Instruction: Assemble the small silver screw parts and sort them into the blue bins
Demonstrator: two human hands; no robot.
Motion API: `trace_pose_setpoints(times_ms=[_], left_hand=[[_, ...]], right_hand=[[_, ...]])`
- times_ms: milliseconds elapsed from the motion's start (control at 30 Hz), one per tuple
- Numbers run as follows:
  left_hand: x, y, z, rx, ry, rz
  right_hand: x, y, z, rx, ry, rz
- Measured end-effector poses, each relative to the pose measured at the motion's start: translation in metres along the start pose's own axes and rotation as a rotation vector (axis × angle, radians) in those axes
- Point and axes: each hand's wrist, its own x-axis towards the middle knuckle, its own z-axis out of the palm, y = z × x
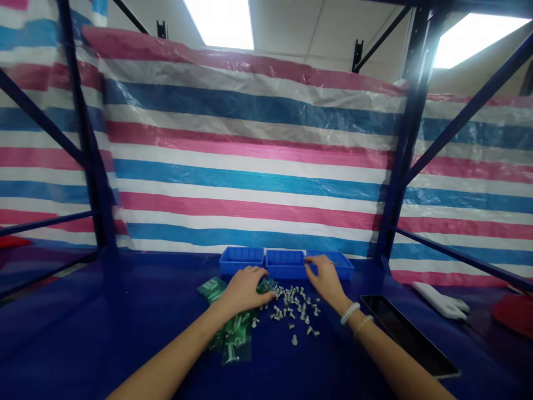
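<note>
Your left hand (245, 289) arches over the crinkly, clear-and-green bags (238, 329), thumb spread from the curved fingers, its tip at the left edge of the screws (291, 311). Your right hand (325, 279) reaches over the seam between the middle bin (285, 272) and the right bin (343, 268), index finger and thumb bent toward each other; you can't tell from here whether they pinch anything.

The screws are short, silvery metal with wide heads, strewn loosely in front of the bins over the smooth, dark blue table (137, 328). They point every which way, many lying on their sides; the nearest one has its long axis running roughly away from you. The flat, glossy bags heap on their left, the pile stretching toward you.

The left bin (242, 266) completes a left-to-right row of shallow, rectangular blue plastic trays. Right of your right forearm, a slim black tablet (410, 336) lies flat, slanting from far left to near right.
</note>
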Motion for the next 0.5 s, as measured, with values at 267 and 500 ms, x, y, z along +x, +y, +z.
trace_pose_setpoints(times_ms=[267, 500], left_hand=[[0.003, -0.009, 0.009, 0.14, -0.086, 0.042], [0.002, -0.011, 0.005, 0.103, -0.043, 0.046]], right_hand=[[-0.006, -0.052, 0.02, 0.019, -0.331, -0.159], [0.006, -0.062, 0.037, -0.047, -0.515, -0.176]])
